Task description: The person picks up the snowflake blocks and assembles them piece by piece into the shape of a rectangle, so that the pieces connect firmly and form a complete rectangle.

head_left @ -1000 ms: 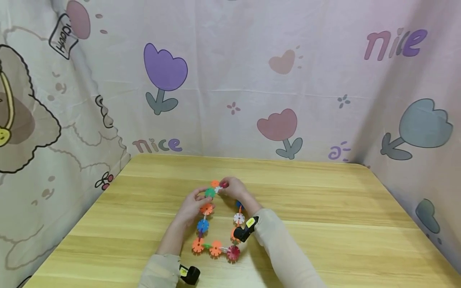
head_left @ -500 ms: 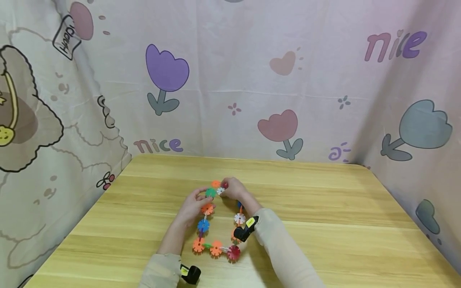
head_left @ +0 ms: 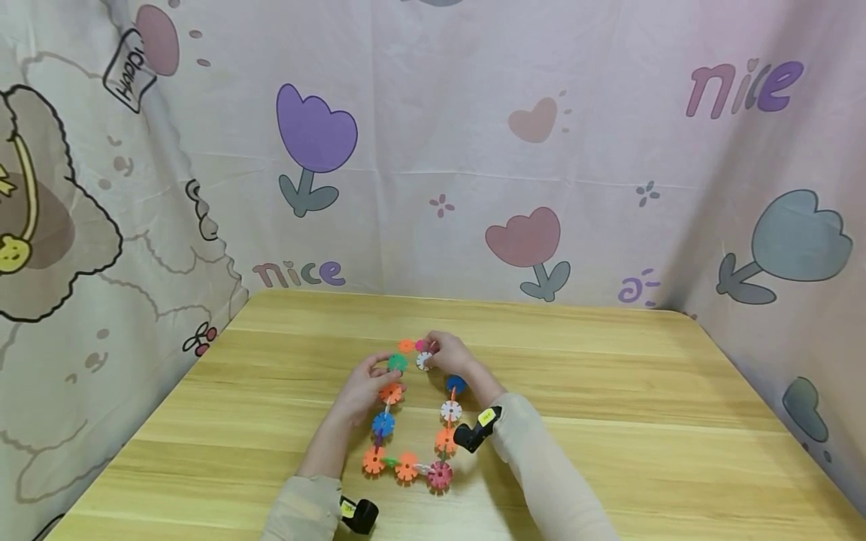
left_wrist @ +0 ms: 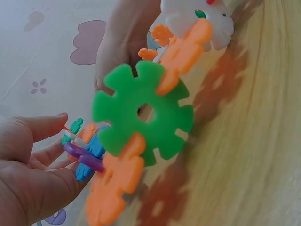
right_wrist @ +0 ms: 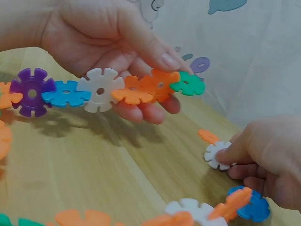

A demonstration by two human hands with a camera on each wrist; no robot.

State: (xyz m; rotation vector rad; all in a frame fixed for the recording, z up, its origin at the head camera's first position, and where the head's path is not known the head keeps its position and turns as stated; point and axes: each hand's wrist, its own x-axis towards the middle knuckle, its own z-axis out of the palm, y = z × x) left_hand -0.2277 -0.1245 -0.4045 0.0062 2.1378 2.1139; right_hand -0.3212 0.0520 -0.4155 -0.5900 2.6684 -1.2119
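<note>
A chain of notched plastic snowflake discs [head_left: 383, 424] forms a U on the table, in orange, blue, white, purple, green and pink. My left hand [head_left: 358, 389] pinches the chain's far left end, thumb and fingers around an orange disc [right_wrist: 162, 84] beside the green end disc [head_left: 397, 362]. Between my right thumb and fingers is a white snowflake disc [head_left: 423, 361]; this right hand [head_left: 452, 353] is just right of the green disc, apart from it. A blue disc [head_left: 456, 385] ends the chain's right side, close below my right hand in the right wrist view.
Beyond the hands, a loose orange disc [head_left: 407, 346] and a pink disc [head_left: 420, 346] lie on the wooden table [head_left: 609, 421]. A patterned curtain [head_left: 419, 150] hangs behind the table's far edge. Each wrist carries a small black camera [head_left: 477, 430].
My right hand has shifted slightly right with the white disc, widening the gap to the green disc. The pink disc and the chain's blue end disc show more. My left hand stays nearly still.
</note>
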